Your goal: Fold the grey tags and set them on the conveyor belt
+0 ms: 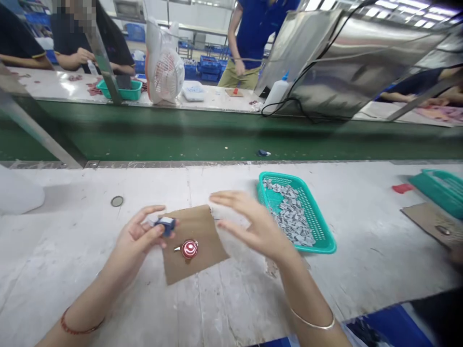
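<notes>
My left hand [139, 236] is closed on a small dark blue piece with a white top [167, 223], pinched between thumb and fingers above the left edge of a square of brown cardboard [211, 243]. On the cardboard lies a shiny round red item [190, 248], with a small metal bit at its left side. My right hand [255, 224], slightly blurred, is in the air between the cardboard and a green basket [327, 236]. Its fingers are stretched out, the thumb stands apart, and nothing shows in it. Many small grey pieces [294, 217] lie in the basket.
A bottle cap-like disc [116, 201] lies at the left. Beyond the table edge runs a green belt [173, 135] with a small dark blue piece [263, 153] on it. Co-workers sit and stand across it. Another green basket [439, 190] and cardboard are at the right.
</notes>
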A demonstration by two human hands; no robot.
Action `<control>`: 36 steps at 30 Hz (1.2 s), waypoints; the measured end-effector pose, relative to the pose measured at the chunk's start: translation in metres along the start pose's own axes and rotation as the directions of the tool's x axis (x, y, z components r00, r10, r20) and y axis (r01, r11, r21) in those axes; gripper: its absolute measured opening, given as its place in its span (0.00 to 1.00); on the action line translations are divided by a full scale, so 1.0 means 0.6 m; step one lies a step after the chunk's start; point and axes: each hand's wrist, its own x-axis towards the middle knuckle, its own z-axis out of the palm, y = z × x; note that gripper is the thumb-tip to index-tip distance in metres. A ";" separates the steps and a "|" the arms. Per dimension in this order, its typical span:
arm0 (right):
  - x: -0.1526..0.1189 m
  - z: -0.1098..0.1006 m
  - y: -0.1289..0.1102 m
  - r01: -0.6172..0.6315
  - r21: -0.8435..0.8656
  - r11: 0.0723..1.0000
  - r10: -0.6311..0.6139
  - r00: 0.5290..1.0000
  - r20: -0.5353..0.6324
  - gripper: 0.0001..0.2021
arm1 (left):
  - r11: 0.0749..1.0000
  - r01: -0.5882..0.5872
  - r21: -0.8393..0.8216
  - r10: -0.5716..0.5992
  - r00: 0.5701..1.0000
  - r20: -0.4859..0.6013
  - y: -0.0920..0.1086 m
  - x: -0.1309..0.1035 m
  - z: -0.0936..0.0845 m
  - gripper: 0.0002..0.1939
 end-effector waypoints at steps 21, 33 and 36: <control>-0.071 -0.064 0.176 -0.840 -0.138 0.525 0.831 0.541 -0.129 0.05 | 0.448 -0.065 0.892 0.597 0.764 -0.244 0.100 0.352 -0.126 0.08; -0.088 -0.066 0.200 -0.809 0.162 0.565 0.820 0.573 0.000 0.06 | -0.086 -0.347 0.934 0.639 0.700 0.319 0.061 0.405 0.093 0.14; -0.094 -0.067 0.203 -0.785 0.248 0.567 0.808 0.588 0.014 0.05 | -0.017 -0.495 0.869 0.474 0.761 0.443 0.032 0.430 0.196 0.16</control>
